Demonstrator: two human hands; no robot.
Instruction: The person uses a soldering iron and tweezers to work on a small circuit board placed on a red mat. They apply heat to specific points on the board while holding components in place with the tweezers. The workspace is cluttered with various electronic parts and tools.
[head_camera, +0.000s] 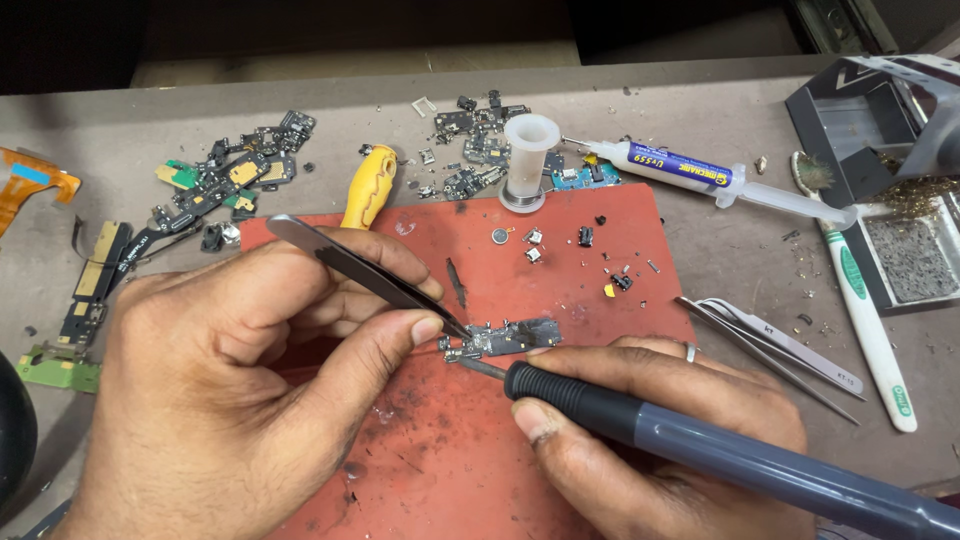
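Note:
My left hand grips metal tweezers, whose tips press on a small dark circuit board lying on a red work mat. In my right hand is a grey soldering iron with a black grip. Its metal tip touches the board's left end, just below the tweezers' tips. A ring sits on one finger of the right hand.
Loose tiny parts dot the mat. A yellow-handled tool, a white spool, a flux syringe and a heap of scrap boards lie behind. Spare tweezers, a toothbrush and a black tray sit right.

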